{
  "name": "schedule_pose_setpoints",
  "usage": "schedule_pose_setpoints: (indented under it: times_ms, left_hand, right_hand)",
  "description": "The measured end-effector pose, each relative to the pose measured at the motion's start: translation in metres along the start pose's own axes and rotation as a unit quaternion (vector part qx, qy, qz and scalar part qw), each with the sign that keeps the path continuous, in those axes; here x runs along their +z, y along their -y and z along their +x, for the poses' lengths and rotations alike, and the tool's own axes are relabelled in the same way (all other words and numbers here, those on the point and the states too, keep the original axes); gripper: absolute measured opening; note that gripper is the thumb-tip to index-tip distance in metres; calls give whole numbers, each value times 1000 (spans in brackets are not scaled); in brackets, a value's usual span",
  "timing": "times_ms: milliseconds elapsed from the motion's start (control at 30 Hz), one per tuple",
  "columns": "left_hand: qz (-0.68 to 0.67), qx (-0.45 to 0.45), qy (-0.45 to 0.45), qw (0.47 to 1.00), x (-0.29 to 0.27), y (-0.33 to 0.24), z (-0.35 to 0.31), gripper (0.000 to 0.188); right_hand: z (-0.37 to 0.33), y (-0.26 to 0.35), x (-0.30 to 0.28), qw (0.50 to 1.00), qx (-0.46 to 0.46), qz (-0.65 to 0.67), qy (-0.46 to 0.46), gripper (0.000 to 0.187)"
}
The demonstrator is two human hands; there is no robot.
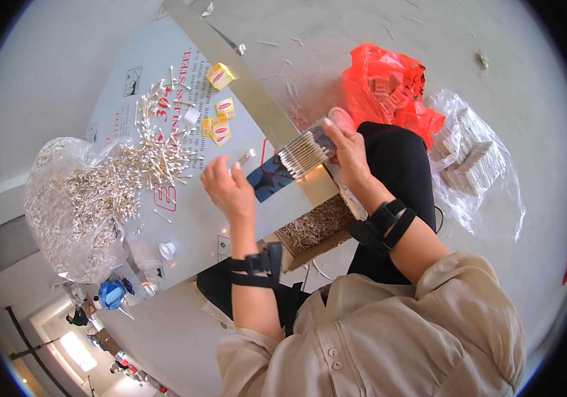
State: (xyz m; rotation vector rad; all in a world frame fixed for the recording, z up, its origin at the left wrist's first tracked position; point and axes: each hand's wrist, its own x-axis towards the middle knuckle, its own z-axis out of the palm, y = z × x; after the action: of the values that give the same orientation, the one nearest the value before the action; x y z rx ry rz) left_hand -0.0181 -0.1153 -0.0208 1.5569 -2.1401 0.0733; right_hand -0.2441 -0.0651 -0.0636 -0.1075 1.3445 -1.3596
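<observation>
My right hand [349, 153] grips a clear flat pack of cotton swabs [303, 156], its white tips lined up in a row, over the table's edge. To its left, my left hand [229, 190] is raised above the table with the fingers bent. A few loose cotton swabs [247, 157] show at its thumb and fingertips, seemingly pinched there. Beneath the pack, a dark blue reflective sheet [273, 178] lies on the table. Further left spreads a loose heap of cotton swabs [158, 155], spilling from a large clear plastic bag [48, 192].
Small yellow boxes [220, 75] sit near the table's far edge. Below the near edge stands a cardboard box [290, 255] full of swabs. On the floor at right are a red plastic bag [356, 76] and a clear bag of white packs [472, 159]. A white cap [168, 251] lies nearby.
</observation>
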Motion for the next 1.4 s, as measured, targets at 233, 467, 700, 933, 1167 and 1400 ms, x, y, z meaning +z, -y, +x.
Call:
schedule_pose_setpoints:
  times_ms: [233, 467, 700, 933, 1167, 1400]
  left_hand:
    - [-157, -211, 114, 958, 27, 57, 83, 34]
    - [-226, -299, 130, 918, 46, 55, 93, 28]
    - [-402, -326, 65, 853, 12, 27, 71, 14]
    - [-449, -365, 288, 763, -21, -44, 22, 16]
    - [-399, -398, 280, 777, -21, -57, 12, 22]
    - [-363, -412, 308, 777, -11, -65, 19, 23]
  right_hand:
    - [-9, 9, 4, 999, 44, 2, 1, 44]
    - [-8, 10, 6, 998, 61, 20, 2, 39]
    - [-4, 3, 8, 996, 46, 59, 45, 23]
    - [-9, 5, 10, 997, 23, 46, 64, 15]
    - [-9, 1, 9, 995, 20, 62, 75, 11]
    - [-9, 2, 8, 994, 3, 62, 84, 10]
